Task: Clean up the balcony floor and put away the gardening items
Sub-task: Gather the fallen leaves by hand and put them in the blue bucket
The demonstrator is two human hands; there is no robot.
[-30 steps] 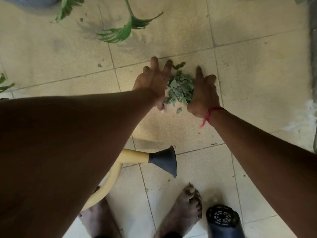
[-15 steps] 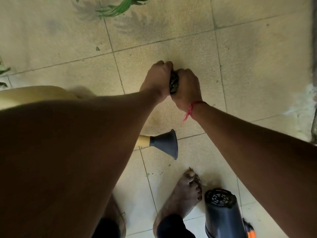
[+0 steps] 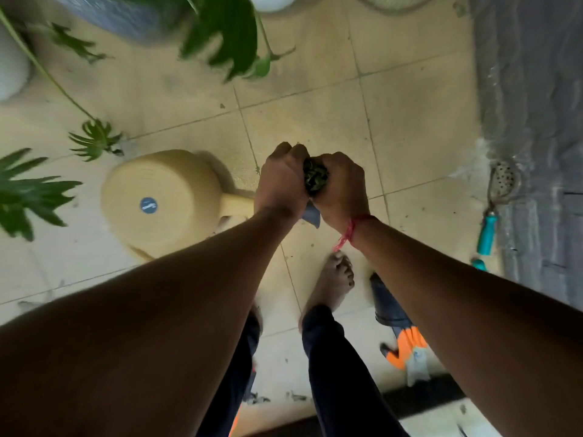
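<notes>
Both grips were closed together above the tiled floor (image 3: pixel 315 121). My left grip (image 3: pixel 279 181) and right grip (image 3: pixel 342 187) were curled knuckle to knuckle round one wad of loose leaves (image 3: pixel 315 178). The wad showed only as a dark green patch in the gap between them. It was off the floor, held out in front of me, just right of the yellow watering can (image 3: pixel 164 200), which lay tipped with its base toward me.

Handling, in my judgement: the leaves were light, soft and crumbly, with no stiffness of their own. They would hold only under squeeze from both sides, and any slackening would likely shed bits from below. The sound hold was cupped palms pressed inward, with fingers sealing the underside.

Also noted on the floor: a teal-handled tool (image 3: pixel 487 230) beside the drain (image 3: pixel 503 178), well apart to my right, and an orange glove (image 3: pixel 407 345) near my feet. Small scraps lay on the tiles.
</notes>
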